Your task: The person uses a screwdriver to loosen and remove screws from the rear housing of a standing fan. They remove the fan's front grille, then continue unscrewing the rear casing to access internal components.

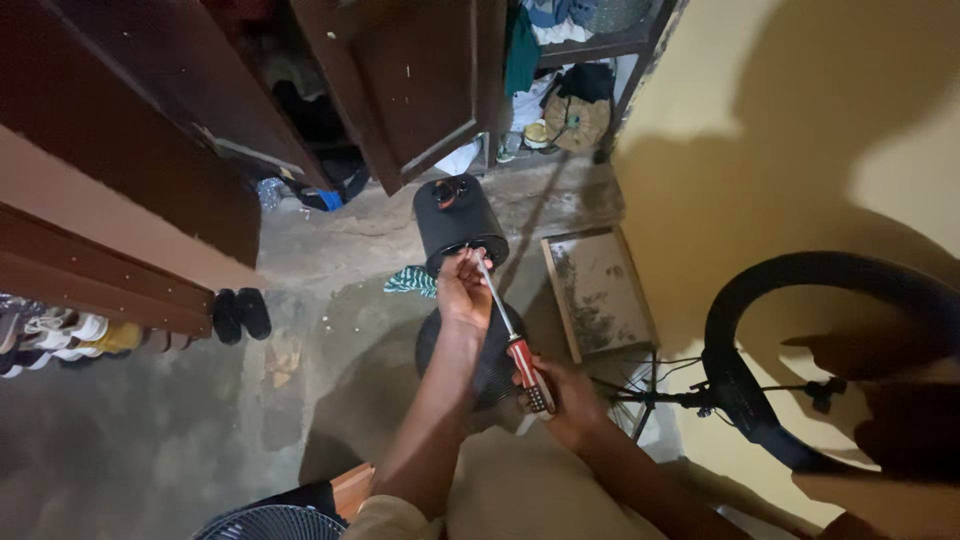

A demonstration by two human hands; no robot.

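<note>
Driving a long red-handled metal screwdriver [512, 335] into a black cylindrical motor housing [458, 222] above the floor; right hand [565, 398] clenched on handle, left hand [462, 290] pinching shaft near tip. Probably needs steady turning next.

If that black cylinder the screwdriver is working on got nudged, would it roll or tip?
The black cylinder looks round-sided and lies tilted, so it would probably roll if let go. The left hand steadies its rim, which suggests it shifts under the screwdriver. It looks rigid and likely fairly heavy for its size, though weight cannot be confirmed.
</note>
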